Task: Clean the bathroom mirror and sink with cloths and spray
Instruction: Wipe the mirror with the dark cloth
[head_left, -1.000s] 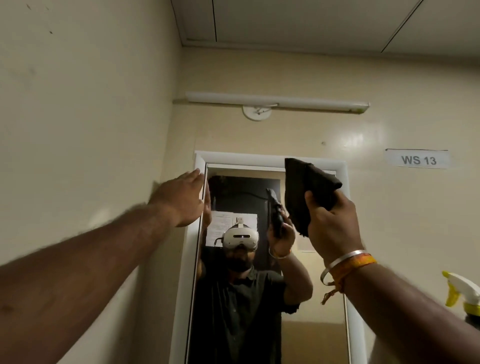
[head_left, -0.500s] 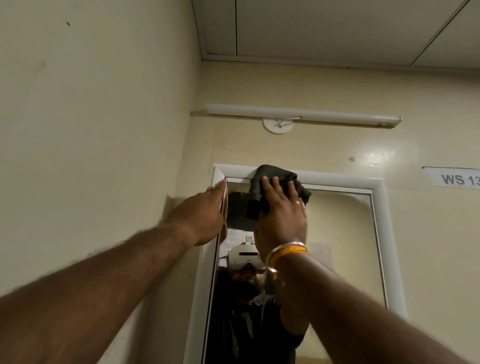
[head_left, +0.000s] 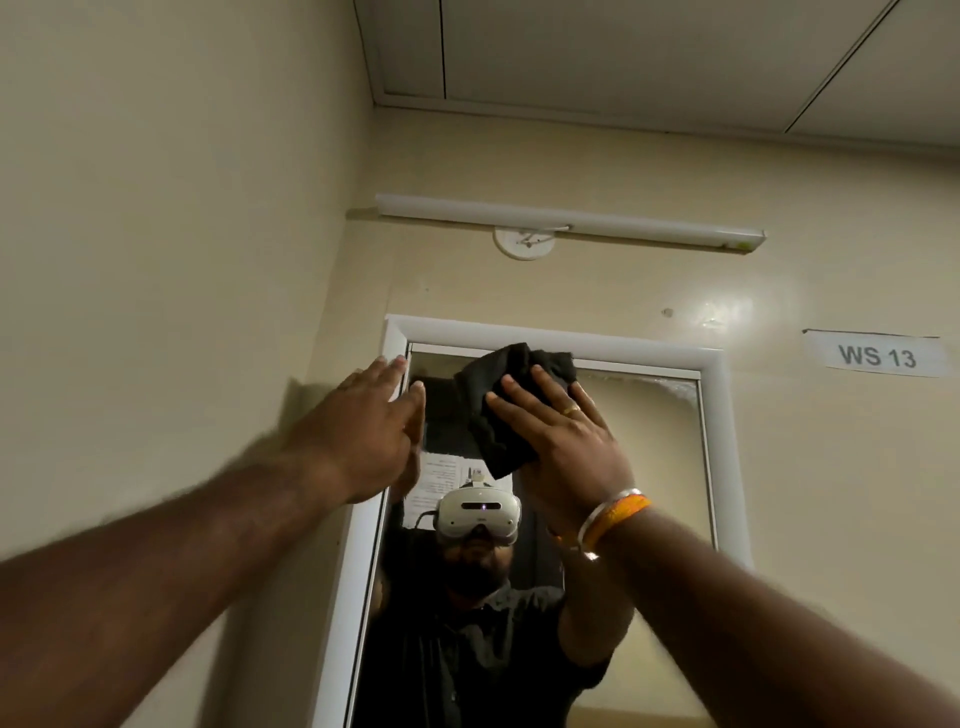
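A tall mirror (head_left: 649, 457) in a white frame (head_left: 711, 415) hangs on the cream wall ahead. My right hand (head_left: 566, 447) presses a dark crumpled cloth (head_left: 498, 410) flat against the glass near the mirror's top left corner, fingers spread over it. My left hand (head_left: 363, 431) rests with fingers apart on the frame's upper left edge, holding nothing. The mirror reflects a person wearing a white headset. The sink and the spray bottle are out of view.
A white tube light (head_left: 566, 221) is mounted above the mirror. A paper label reading "WS 13" (head_left: 878, 356) is stuck on the wall to the right. The left wall (head_left: 156, 260) meets the mirror wall close beside the frame.
My right hand brought the cloth from in front of the mirror up onto the glass near the top left. The view tilted up; the spray bottle at the lower right dropped out of view.
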